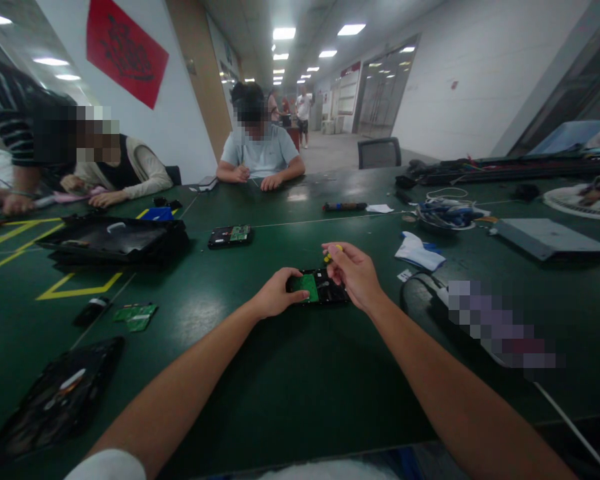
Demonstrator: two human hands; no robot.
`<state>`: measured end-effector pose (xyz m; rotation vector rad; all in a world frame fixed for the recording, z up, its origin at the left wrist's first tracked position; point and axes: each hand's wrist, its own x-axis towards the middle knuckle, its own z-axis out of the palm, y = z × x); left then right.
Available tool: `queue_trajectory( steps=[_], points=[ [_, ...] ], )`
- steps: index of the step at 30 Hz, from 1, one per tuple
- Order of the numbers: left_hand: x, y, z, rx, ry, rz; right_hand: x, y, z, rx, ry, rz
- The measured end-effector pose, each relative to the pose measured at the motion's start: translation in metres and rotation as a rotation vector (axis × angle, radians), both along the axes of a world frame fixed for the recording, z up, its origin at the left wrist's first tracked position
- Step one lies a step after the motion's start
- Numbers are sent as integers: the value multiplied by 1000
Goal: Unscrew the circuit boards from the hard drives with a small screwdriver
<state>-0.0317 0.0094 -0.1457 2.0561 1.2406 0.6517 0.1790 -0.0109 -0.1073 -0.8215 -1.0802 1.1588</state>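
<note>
A black hard drive [325, 288] with a green circuit board on top lies flat on the dark green table [280, 380] in front of me. My left hand [279, 293] grips its left end, fingers curled round the edge. My right hand [354, 273] is closed around a small screwdriver with a yellow handle [331, 253], held upright over the drive's right part.
A second drive [230, 235] lies farther back. A black tray [113, 240] sits at the left, a loose green board [136, 315] and black parts at the near left. Cables, a white cloth [419, 251] and a grey box [550, 239] are at the right. Other people sit across the table.
</note>
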Motion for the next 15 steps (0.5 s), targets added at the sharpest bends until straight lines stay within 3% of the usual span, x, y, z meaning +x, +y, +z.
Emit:
queue_trajectory(
  steps=[8,15],
  points=[
    [-1,1,-1,-1,4,5,1,1,-1,-3,73,60],
    [0,0,2,-2,15,7,1,1,-1,11,49,17]
  ],
)
